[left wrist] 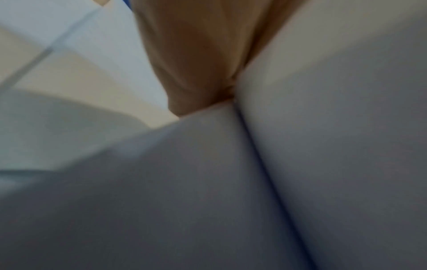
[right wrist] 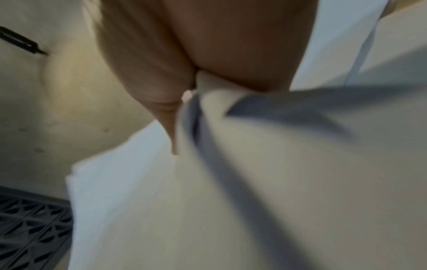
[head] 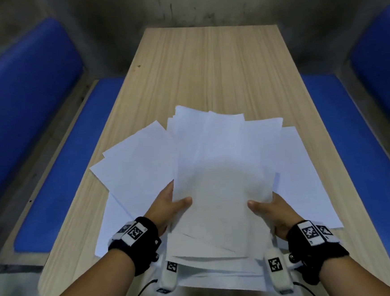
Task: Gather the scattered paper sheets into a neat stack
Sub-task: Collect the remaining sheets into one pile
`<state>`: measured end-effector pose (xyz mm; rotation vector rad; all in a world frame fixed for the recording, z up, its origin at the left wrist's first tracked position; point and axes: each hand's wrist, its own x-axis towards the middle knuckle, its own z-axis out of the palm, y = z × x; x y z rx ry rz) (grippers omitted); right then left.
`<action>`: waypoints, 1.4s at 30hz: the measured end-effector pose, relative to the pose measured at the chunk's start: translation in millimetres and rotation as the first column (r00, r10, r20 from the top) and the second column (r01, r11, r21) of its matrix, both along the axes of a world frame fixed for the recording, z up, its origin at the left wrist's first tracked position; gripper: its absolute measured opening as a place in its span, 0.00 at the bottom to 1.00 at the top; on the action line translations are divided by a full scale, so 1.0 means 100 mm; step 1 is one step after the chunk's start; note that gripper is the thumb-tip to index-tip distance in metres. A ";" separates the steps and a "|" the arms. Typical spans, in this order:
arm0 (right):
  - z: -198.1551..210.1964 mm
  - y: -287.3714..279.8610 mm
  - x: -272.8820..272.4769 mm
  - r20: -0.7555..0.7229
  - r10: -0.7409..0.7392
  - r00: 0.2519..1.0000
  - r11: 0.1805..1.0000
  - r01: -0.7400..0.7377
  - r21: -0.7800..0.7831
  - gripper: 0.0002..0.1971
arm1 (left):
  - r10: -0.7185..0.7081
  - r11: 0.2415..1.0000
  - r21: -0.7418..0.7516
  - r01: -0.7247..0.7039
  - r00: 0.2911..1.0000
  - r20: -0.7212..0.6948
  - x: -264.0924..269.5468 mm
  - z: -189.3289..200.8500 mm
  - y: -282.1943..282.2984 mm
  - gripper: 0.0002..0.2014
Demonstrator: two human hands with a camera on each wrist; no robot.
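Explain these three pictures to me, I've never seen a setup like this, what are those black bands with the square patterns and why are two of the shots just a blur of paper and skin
There is no machine here: a person works with bare hands, wearing cameras. The big picture comes from a camera on the head, looking down at a wooden table between blue seats. The black wristbands carry small cameras and printed square markers. The other two pictures come from those wrist cameras, looking along each hand, so close that they show mostly skin and blurred paper.

White paper sheets lie fanned and overlapping on the table. The left hand and the right hand grip a lifted bundle of sheets at its two sides, thumbs on top. In the wrist views, the left hand and the right hand pinch the paper's edge. The bundle is still uneven, not yet a neat stack.
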<state>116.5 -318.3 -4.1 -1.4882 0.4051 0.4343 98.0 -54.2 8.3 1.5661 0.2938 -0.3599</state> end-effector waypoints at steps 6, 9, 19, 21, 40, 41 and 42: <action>-0.06 -0.24 0.27 0.022 -0.266 0.964 0.950 0.266 -0.164 0.15 | 0.674 0.601 0.646 -0.471 0.733 -0.092 -0.02 -0.16 0.47 0.40; -0.14 -0.18 0.32 -0.008 -0.201 0.979 0.950 0.193 -0.244 0.15 | 0.655 0.542 0.774 -0.327 0.741 -0.146 0.01 -0.13 0.45 0.54; -0.21 -0.17 0.29 -0.031 -0.114 0.993 0.941 0.098 -0.325 0.17 | 0.531 0.724 0.606 -0.329 0.827 -0.185 0.37 -0.18 0.39 0.28; -0.19 -0.18 0.28 -0.018 -0.099 0.995 0.941 0.088 -0.328 0.16 | 0.469 0.786 0.547 -0.289 0.855 -0.221 0.39 -0.12 0.36 0.15; -0.24 -0.47 0.19 -0.033 -0.149 0.988 0.970 0.139 -0.201 0.17 | 0.510 0.842 0.160 -0.516 0.857 0.080 0.30 0.41 1.71 0.27; -0.24 -0.46 0.18 -0.023 -0.144 0.989 0.971 0.136 -0.198 0.16 | 0.496 0.855 0.138 -0.500 0.866 0.066 0.28 0.46 1.60 0.26; -0.22 -0.43 0.17 -0.014 -0.138 0.990 0.974 0.133 -0.186 0.15 | 0.467 0.875 0.112 -0.470 0.883 0.059 0.27 0.48 1.47 0.24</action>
